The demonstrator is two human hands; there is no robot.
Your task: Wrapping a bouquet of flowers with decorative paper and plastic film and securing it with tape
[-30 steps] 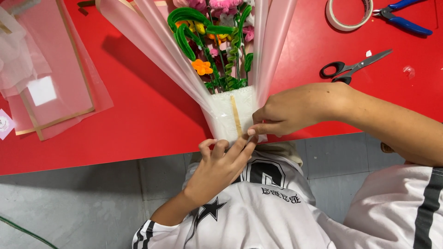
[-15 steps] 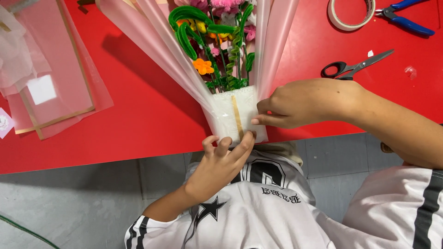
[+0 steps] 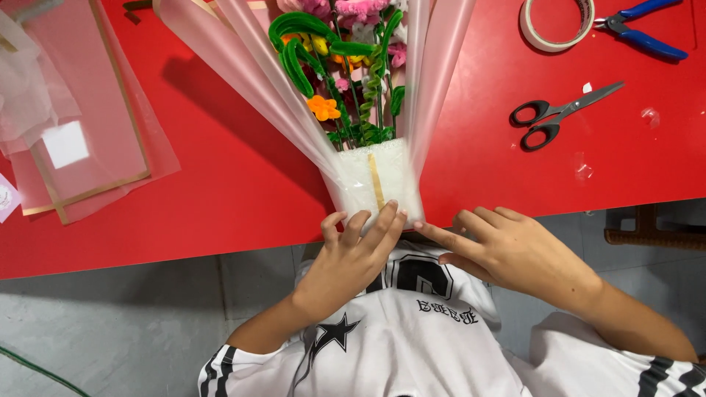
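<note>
A bouquet (image 3: 346, 88) of pipe-cleaner flowers, with green stems and orange and pink blooms, lies on the red table (image 3: 220, 191). It is wrapped in translucent frosted film. Its white wrapped base (image 3: 375, 180), marked by a tan strip, hangs at the table's near edge. My left hand (image 3: 346, 254) grips the bottom of that base, fingers laid over its lower edge. My right hand (image 3: 511, 250) is just to the right, fingers spread, with the index fingertip touching the base's lower right corner and nothing in it.
Black-handled scissors (image 3: 562, 114) lie to the right of the bouquet. A roll of tape (image 3: 555, 22) and blue-handled pliers (image 3: 643, 33) sit at the far right. Translucent wrapping sheets with gold edges (image 3: 81, 125) lie at the left. A wooden stool (image 3: 651, 228) stands under the table's right side.
My right hand has let go of the right side of the wrapped base and dropped below the table edge, opening its fingers. My left hand moved up onto the base.
</note>
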